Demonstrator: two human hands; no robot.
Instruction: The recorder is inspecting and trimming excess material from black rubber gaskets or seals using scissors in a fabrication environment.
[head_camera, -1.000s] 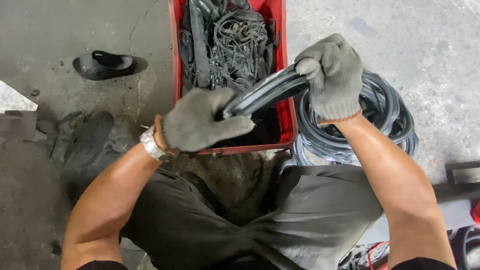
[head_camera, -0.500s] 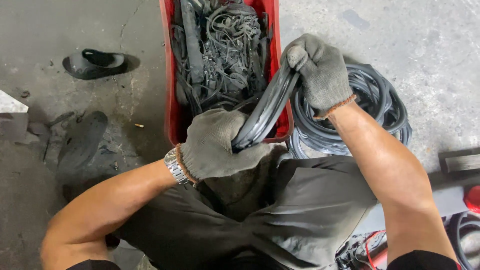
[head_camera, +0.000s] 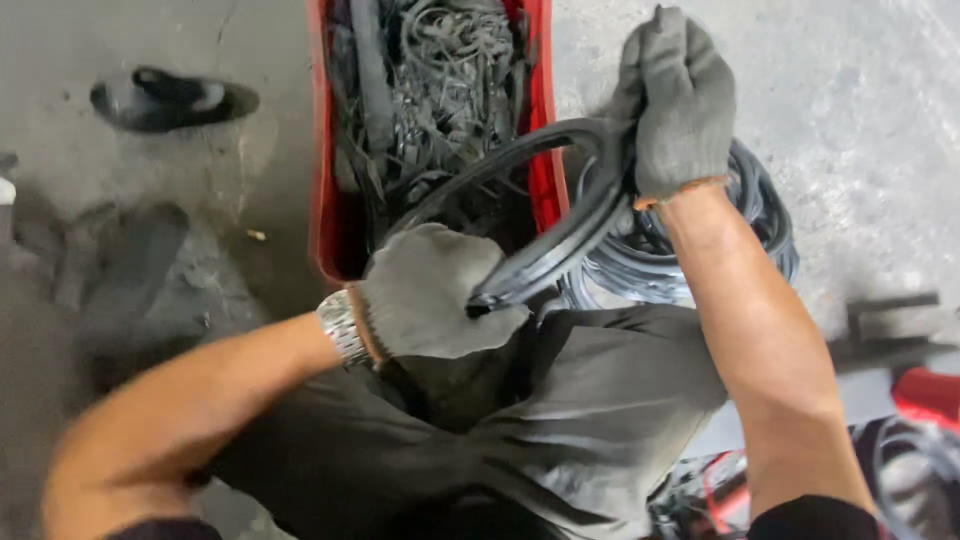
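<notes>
Both my hands wear grey knit gloves. My left hand (head_camera: 435, 295) grips one end of a black rubber strip (head_camera: 560, 235), low in front of my lap. My right hand (head_camera: 675, 100) is closed on the other end, up beside the crate's right wall. The strip bends in an arc between the two hands, over the near corner of the red crate (head_camera: 325, 215). A metal watch (head_camera: 340, 325) sits on my left wrist.
The red crate holds a tangle of black rubber strips and cords (head_camera: 440, 90). A coil of black rubber rings (head_camera: 700, 250) lies on the concrete floor right of the crate. A black sandal (head_camera: 170, 100) lies at the upper left. Red and black items (head_camera: 920, 410) sit at the lower right.
My right hand has lifted and moved right, past the crate's edge. The strip now curves into a wider arc. My left hand has dropped closer to my lap.
</notes>
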